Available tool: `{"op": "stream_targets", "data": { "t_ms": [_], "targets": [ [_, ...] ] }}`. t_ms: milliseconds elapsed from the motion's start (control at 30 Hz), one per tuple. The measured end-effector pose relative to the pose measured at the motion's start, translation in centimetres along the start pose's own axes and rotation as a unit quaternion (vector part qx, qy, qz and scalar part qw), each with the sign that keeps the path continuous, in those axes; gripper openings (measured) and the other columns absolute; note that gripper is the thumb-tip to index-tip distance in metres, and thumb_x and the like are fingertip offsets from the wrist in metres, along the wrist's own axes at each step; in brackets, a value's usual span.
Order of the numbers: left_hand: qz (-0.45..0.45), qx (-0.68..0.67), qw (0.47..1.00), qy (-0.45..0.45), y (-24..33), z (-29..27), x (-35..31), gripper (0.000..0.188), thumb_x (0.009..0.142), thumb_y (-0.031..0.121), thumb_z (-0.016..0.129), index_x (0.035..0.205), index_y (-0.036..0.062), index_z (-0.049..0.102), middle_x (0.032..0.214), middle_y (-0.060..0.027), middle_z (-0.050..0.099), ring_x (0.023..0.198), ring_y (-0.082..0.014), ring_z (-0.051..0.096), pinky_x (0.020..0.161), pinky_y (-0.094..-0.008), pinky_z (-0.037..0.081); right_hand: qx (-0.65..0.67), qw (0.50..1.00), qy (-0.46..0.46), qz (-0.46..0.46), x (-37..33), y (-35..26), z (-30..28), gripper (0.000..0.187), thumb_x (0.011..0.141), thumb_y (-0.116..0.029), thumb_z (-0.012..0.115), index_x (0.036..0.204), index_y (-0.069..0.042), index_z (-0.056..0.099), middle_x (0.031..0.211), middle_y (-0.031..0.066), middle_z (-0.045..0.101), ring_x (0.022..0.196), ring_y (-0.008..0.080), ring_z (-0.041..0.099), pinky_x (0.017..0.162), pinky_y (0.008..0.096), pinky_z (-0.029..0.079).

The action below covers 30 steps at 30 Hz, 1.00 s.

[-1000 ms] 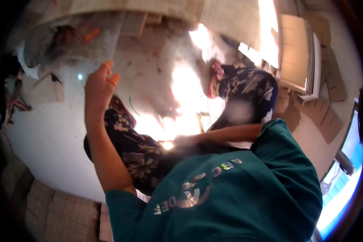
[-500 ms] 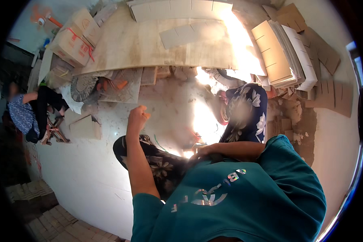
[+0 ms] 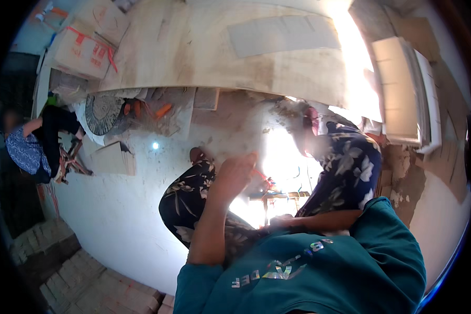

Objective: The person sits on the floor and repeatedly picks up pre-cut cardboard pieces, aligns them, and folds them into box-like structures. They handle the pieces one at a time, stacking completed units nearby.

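Observation:
My left hand point(image 3: 236, 175) is raised over the gap between my knees, its fingers curled together. Glare and blur hide what they hold, if anything. Close to my lap, my right hand point(image 3: 282, 221) lies low, its fingers hidden from sight. Just ahead of it is a small wooden frame point(image 3: 281, 195) in bright light. Thin red and blue strands point(image 3: 269, 181) show beside the frame, too washed out to name.
Ahead stands a wooden table point(image 3: 167, 57) bearing a slotted grey cardboard strip point(image 3: 282, 35). Cardboard boxes point(image 3: 83, 52) sit at its left, stacked cardboard sheets point(image 3: 400, 91) at its right. Another person point(image 3: 26, 146) sits far left. Below the table is a round ridged object point(image 3: 109, 114).
My left hand has come down and to the right, from beyond my left knee to between my knees. The view has shifted too, and the wooden frame now shows more.

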<state>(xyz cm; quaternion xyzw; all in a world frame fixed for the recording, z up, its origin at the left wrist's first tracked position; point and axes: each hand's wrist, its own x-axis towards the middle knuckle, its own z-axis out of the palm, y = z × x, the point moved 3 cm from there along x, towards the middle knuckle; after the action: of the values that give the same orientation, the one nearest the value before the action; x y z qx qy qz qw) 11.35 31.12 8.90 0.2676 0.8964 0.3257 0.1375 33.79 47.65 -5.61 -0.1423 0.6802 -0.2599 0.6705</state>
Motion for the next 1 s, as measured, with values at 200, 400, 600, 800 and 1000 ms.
{"op": "stream_targets", "data": {
  "t_ms": [200,400,600,800,1000],
  "targets": [
    [-0.178,0.046,0.983,-0.025,-4.6,-7.5,2.2,0.044,0.075,0.014,0.066,0.116,0.0028,0.054,0.092,-0.0192,0.063,0.090,-0.0368,0.058,0.078,-0.0442,0.045,0.229,0.964,-0.113,0.071,-10.4,-10.4,-11.0,0.030,0.095,-0.029,0.043,0.099,-0.006,0.062,0.086,0.0084,0.061,0.081,0.0191,0.055,0.076,0.0394,0.044],
    [-0.218,0.047,0.974,0.025,-9.6,-8.5,6.8,0.042,0.074,0.014,0.069,0.113,0.0008,0.056,0.092,-0.0186,0.063,0.090,-0.0346,0.059,0.078,-0.0417,0.046,0.093,0.993,-0.009,-0.071,-3.5,-5.0,-13.9,0.031,0.095,-0.029,0.043,0.098,-0.004,0.062,0.083,0.0100,0.061,0.079,0.0204,0.056,0.073,0.0398,0.045],
    [-0.197,0.009,0.980,-0.002,-7.3,-6.0,4.0,0.038,0.074,0.016,0.067,0.108,0.0019,0.058,0.104,-0.0218,0.061,0.101,-0.0378,0.056,0.084,-0.0436,0.045,-0.014,0.989,0.055,-0.135,-1.4,-3.3,-14.2,0.033,0.094,-0.029,0.043,0.098,-0.003,0.062,0.080,0.0116,0.060,0.077,0.0218,0.057,0.071,0.0403,0.045],
    [-0.155,0.016,0.988,-0.021,-3.0,-1.1,0.8,0.037,0.074,0.014,0.066,0.107,0.0012,0.058,0.102,-0.0240,0.060,0.099,-0.0391,0.056,0.082,-0.0439,0.045,-0.091,0.976,0.106,-0.167,-0.6,-3.5,-14.5,0.034,0.094,-0.029,0.043,0.098,-0.001,0.062,0.078,0.0132,0.060,0.074,0.0232,0.058,0.069,0.0407,0.046],
    [-0.110,0.034,0.993,-0.033,5.7,-2.9,1.2,0.035,0.076,0.015,0.064,0.108,0.0031,0.058,0.097,-0.0241,0.061,0.092,-0.0395,0.059,0.076,-0.0433,0.047,-0.244,0.913,0.223,-0.238,0.8,-3.7,-17.0,0.036,0.094,-0.030,0.042,0.097,0.000,0.062,0.075,0.0149,0.060,0.072,0.0246,0.059,0.067,0.0412,0.047]
  ]
}}
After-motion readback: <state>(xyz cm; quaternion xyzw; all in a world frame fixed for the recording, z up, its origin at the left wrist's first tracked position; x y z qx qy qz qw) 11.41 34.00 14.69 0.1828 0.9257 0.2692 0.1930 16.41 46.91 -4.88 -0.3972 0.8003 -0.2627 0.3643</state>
